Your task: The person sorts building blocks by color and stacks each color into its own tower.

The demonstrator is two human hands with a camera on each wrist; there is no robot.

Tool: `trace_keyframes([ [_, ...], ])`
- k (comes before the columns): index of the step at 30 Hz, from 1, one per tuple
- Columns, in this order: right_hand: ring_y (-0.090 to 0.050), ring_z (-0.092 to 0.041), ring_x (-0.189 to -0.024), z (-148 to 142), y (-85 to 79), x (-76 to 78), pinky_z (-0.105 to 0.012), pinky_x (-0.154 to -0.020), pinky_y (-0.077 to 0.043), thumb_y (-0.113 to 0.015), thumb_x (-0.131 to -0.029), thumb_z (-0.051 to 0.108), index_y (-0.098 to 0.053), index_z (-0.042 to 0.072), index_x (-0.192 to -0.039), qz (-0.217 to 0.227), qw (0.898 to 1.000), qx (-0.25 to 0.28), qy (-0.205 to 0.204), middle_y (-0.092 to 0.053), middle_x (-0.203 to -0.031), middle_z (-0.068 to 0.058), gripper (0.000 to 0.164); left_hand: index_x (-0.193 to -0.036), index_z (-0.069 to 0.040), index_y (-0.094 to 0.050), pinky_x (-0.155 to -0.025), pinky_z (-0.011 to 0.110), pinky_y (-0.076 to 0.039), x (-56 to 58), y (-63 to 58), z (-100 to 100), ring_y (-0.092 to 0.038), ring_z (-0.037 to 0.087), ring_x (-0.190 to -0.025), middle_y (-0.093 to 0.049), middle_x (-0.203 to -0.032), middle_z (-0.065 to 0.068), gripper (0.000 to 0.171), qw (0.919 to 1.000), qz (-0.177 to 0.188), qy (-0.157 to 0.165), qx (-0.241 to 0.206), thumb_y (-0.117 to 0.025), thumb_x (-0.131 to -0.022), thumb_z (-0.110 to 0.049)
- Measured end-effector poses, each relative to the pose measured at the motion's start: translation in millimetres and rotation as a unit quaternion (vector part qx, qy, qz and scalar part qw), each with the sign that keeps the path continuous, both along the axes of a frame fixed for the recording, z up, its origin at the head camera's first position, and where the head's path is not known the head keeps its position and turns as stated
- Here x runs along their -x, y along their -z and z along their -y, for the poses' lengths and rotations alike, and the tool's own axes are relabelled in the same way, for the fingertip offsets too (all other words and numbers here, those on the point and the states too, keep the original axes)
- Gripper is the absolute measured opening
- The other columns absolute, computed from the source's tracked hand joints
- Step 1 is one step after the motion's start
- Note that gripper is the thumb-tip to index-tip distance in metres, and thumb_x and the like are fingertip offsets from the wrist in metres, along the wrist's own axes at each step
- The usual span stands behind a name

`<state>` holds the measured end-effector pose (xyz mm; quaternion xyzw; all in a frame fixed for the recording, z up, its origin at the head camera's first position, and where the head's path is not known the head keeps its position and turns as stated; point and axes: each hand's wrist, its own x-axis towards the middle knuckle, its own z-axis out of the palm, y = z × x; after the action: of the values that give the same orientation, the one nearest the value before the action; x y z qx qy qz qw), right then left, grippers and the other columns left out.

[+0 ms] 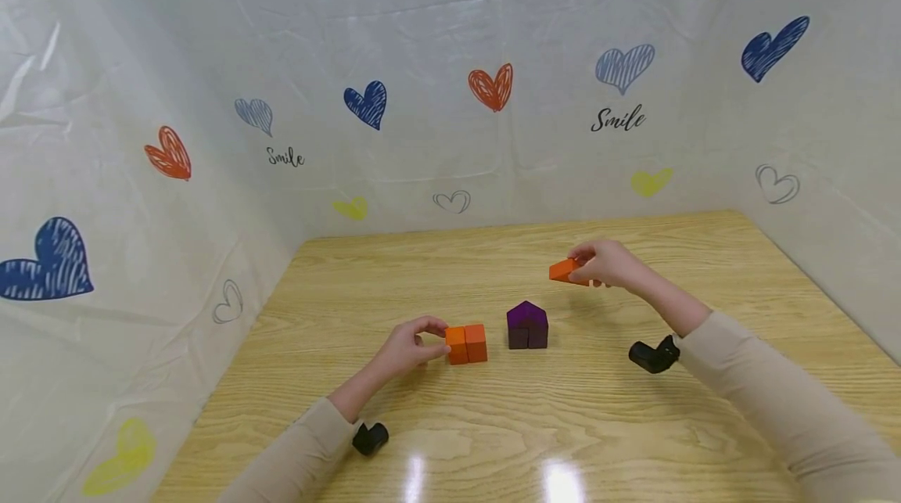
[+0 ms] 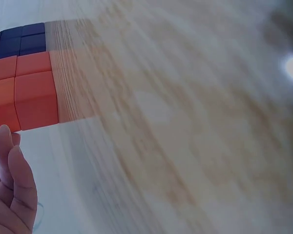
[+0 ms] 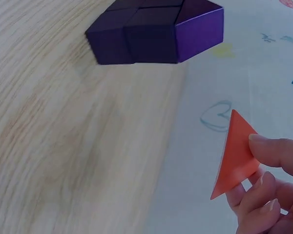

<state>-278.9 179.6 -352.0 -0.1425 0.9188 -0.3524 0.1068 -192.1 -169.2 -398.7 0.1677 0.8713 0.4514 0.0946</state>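
Two orange cube-shaped blocks (image 1: pixel 467 344) stand side by side on the wooden table. My left hand (image 1: pixel 407 346) pinches the left one at its outer side with thumb and index finger; the left wrist view shows fingertips against the orange block (image 2: pixel 4 105), with the thumb hidden. Right of them, two dark purple blocks and a pointed one form a small purple house shape (image 1: pixel 527 326). My right hand (image 1: pixel 607 264) is raised above the table behind and right of this shape, pinching an orange triangular block (image 3: pixel 237 156) between thumb and fingers.
The wooden table (image 1: pixel 563 409) meets a pale sheet (image 1: pixel 422 151) printed with hearts at its back and sides. Black wrist-worn pieces (image 1: pixel 653 355) stick out near both cuffs.
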Motion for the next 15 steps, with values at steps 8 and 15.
trace_keyframes([
  [8, -0.054, -0.019, -0.059, 31, -19.3, -10.2, -0.03, -0.052, -0.045, -0.067, -0.081, 0.018, -0.057, -0.001, -0.119, -0.021, 0.999, 0.002, -0.023, -0.06, -0.102, -0.016, 0.044, -0.113, 0.002, -0.057, -0.052, 0.039, -0.049, 0.1, -0.6, -1, -0.035, 0.005, -0.044, -0.06, -0.108, 0.019, 0.032, 0.9997, 0.017, -0.001, -0.018, -0.065, -0.084, -0.009],
  [15, -0.053, -0.016, -0.06, 61, -27.6, -24.6, -0.031, -0.056, -0.049, -0.068, -0.081, 0.015, -0.059, -0.001, -0.115, -0.028, 0.998, 0.02, -0.059, -0.061, -0.103, -0.016, 0.039, -0.114, 0.0, -0.057, -0.049, 0.035, -0.047, 12.7, 22.8, 5, -0.035, 0.008, -0.044, -0.06, -0.109, 0.018, 0.034, 0.9994, 0.022, -0.006, -0.028, -0.066, -0.084, -0.013],
])
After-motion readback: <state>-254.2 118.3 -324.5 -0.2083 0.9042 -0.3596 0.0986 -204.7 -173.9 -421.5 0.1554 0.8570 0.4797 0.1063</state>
